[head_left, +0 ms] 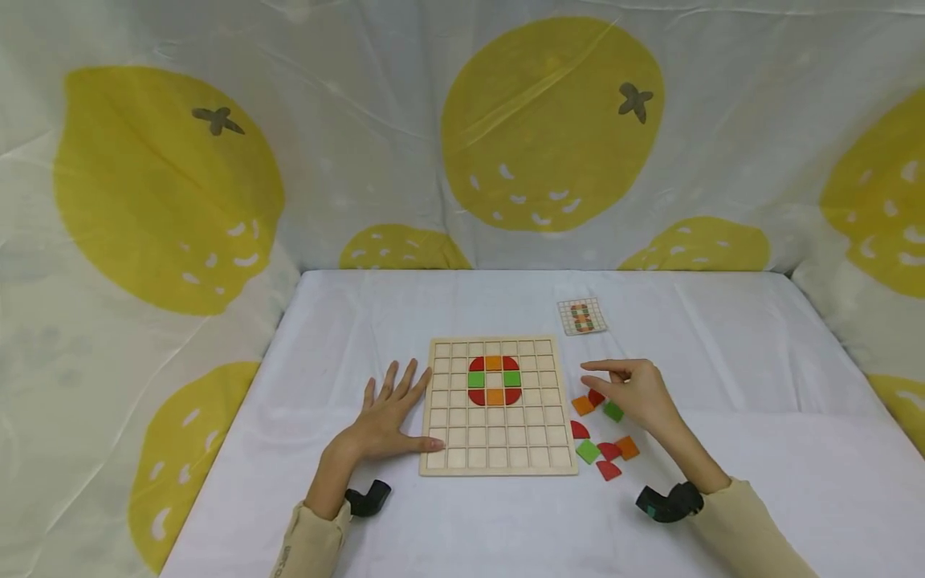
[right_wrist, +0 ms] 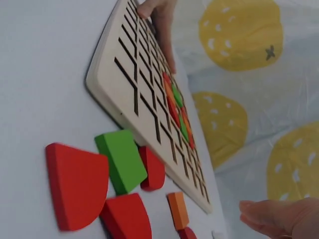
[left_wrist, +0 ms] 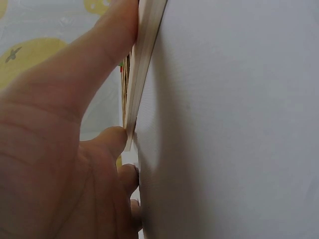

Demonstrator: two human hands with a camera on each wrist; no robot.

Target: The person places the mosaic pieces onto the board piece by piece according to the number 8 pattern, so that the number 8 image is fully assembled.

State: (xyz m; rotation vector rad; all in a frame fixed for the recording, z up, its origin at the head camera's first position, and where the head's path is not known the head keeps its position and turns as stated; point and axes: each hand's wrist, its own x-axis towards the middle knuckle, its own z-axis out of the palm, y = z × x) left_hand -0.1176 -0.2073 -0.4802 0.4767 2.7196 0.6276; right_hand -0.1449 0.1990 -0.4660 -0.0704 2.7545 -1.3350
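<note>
A wooden grid board lies on the table; in its upper middle, red quarter-round tiles, orange square tiles and green square tiles form a ring. My left hand is spread at the board's left side, thumb on the lower left corner and index fingertip at the edge. In the left wrist view the thumb presses against the board's side. My right hand hovers beside the board's right edge, thumb and index finger apart with nothing between them. Below it lie loose tiles, including an orange square.
More loose tiles lie right of the board, among them a green square and a red quarter-round. A small pattern card lies beyond the board's upper right corner. Lemon-printed cloth hangs behind the white table.
</note>
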